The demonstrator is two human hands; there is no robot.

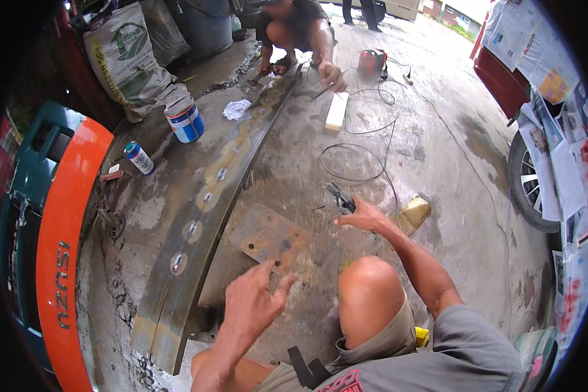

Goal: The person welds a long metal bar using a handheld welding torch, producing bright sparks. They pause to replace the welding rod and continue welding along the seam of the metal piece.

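My right hand [364,215] is closed around a black welding electrode holder [342,198], held above the concrete. My left hand [258,302] is empty with thumb and fingers apart, near the lower edge of a rusty steel plate [268,236] with holes. Left of the plate a long steel beam [176,295] runs away from me, with short weld beads spaced along its middle seam. At its far end another person squats, with one hand [332,76] stretched toward me holding a thin dark rod [323,91].
A black cable [353,180] loops over the concrete. Beyond it are a white box [336,112] and a red machine [372,63]. A paint can [184,121], a spray can [139,158] and an orange panel [68,242] stand left. A paper-covered vehicle [542,85] borders the right.
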